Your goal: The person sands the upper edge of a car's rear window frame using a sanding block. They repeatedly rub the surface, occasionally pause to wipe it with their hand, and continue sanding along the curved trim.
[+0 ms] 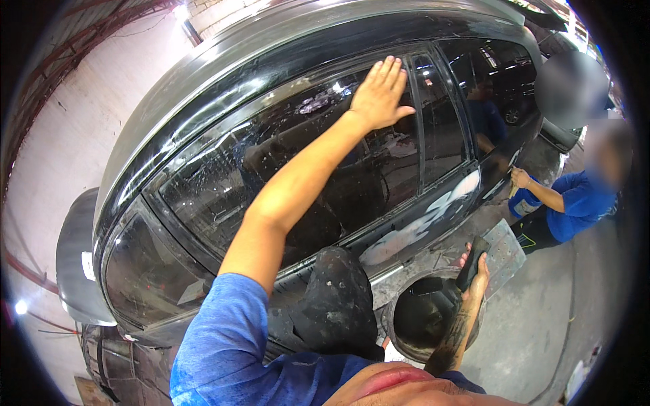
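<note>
My left hand (380, 95) is open, its fingers stretched out flat against the upper frame of the rear door window (325, 169) of a black car (284, 51). Below and to the right, my right hand (479, 276) is closed around a dark oblong block (472, 262), whose exact kind I cannot make out. That hand is over the rim of a round bucket (391, 325) holding dark liquid. Water drops and streaks show on the window glass. Pale, patchy filler (426, 220) covers part of the door's lower panel.
My bent knee (338, 298) in dark trousers is close to the door. A speckled grey board (504, 257) lies beyond the bucket. At the right, another person in a blue shirt (582, 206) has a hand on the car's side, near a blue bucket (523, 203).
</note>
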### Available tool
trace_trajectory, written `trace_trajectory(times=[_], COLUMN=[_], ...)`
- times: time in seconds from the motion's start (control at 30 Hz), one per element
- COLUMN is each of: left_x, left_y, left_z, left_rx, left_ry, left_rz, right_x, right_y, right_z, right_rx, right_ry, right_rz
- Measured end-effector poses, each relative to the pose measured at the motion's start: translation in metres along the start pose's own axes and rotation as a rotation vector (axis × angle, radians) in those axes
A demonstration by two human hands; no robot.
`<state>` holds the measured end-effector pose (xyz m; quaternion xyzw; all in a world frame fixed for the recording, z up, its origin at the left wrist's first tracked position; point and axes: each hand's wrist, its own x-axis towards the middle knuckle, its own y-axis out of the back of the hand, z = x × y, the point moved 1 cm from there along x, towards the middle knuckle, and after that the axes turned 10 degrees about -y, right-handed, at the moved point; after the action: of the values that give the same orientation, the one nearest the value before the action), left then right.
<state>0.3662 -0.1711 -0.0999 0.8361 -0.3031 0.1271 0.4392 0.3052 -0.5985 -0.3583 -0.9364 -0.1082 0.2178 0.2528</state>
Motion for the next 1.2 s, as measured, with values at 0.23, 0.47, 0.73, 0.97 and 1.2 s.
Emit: trace_trajectory(times=[0.23,0.47,0.73,0.97,1.2], left_x=[-0.085,-0.158,-0.219,-0.219,-0.147], left_y=[0.057,0.105,0.136,0.131,0.09], left_z=[-0.027,-0.047,-0.053,-0.047,-0.038], left_rx=[0.046,0.096,0.107,0.076,0.126], left_ry=[0.047,0.174,0.255,0.239,0.145], left_rz=[-0.016,-0.021,-0.073,-0.059,-0.06], right_x=[0.0,0.004,0.008,0.009,0.009], right_y=[-0.004,-0.001,0.003,0.004,0.004], right_z=[-0.001,0.006,0.009,0.012,0.012], right_rx=[-0.041,-0.052,0.001,0.002,-0.014], right_ry=[0.052,0.13,0.142,0.193,0.196], right_rz=[0.002,0.047,0.038,0.026,0.047])
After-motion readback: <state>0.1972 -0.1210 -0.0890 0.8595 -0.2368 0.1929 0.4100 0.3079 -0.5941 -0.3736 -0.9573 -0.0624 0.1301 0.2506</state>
